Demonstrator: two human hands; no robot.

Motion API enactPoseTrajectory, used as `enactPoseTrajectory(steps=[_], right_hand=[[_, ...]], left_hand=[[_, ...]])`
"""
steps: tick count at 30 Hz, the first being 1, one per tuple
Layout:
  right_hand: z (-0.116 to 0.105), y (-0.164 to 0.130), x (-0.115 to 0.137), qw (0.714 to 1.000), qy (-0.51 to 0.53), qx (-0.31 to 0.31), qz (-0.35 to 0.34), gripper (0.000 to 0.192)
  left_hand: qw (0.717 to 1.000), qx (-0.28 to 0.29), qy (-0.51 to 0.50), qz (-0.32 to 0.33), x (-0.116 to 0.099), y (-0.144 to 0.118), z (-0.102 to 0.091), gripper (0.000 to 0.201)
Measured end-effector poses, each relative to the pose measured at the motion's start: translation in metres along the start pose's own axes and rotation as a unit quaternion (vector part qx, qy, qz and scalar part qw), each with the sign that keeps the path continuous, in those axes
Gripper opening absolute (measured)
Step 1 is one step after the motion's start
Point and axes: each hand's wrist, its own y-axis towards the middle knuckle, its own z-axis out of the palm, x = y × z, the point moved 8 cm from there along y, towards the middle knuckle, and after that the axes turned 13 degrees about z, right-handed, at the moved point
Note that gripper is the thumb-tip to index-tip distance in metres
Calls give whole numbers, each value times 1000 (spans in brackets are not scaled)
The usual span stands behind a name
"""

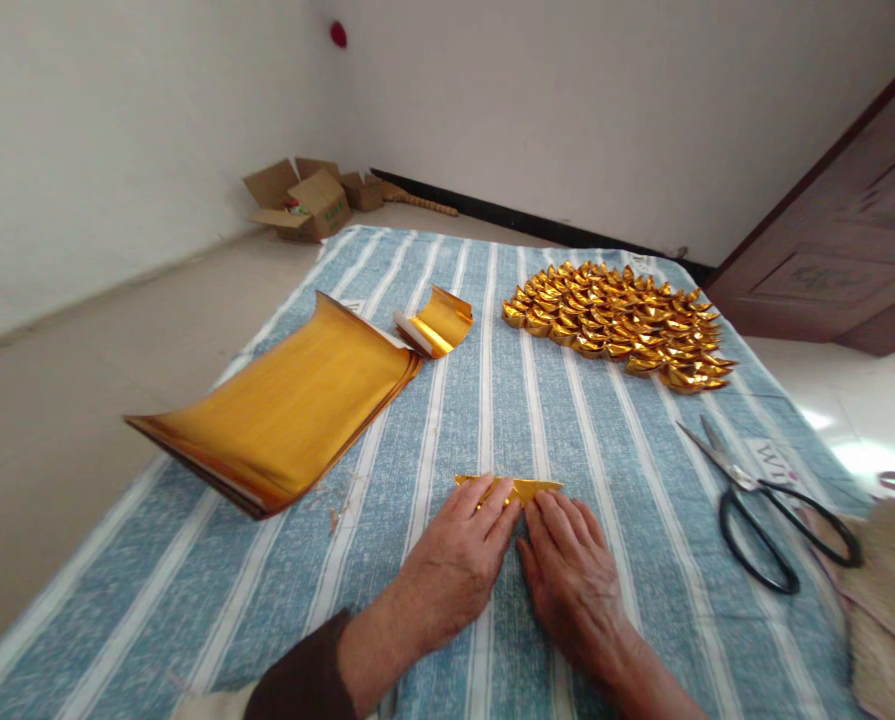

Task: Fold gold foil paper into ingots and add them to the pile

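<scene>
A small folded piece of gold foil paper (pixel 531 489) lies on the striped cloth in front of me, partly covered by my fingers. My left hand (pixel 471 545) holds its left part down, fingers together and bent over it. On its right part, my right hand (pixel 571 560) presses with the fingers side by side, close to the left hand. What the fingertips do underneath is hidden. Further left rests a stack of large gold foil sheets (pixel 289 400) with curled edges. Beside that stack is a smaller curled pile of gold foil paper (pixel 443 322).
Black-handled scissors (pixel 747 485) lie partly open at the right. Behind them sits a cluster of folded gold ingots (pixel 612 320). The blue-and-white striped cloth (pixel 462 420) covers the table. Beige fabric (pixel 889 600) is at the right edge. Open cardboard boxes (pixel 304 205) stand on the floor beyond.
</scene>
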Motion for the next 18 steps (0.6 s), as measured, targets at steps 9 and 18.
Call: enactPoseTrajectory(steps=[9,18], right_hand=[[10,4,-6,999,-18,33,17,35],[8,2,-3,999,-41,25,17,38]], left_hand=[[1000,11,-1,-4,0,0,0,40],[1000,10,-4,-5,0,1,-2,39]])
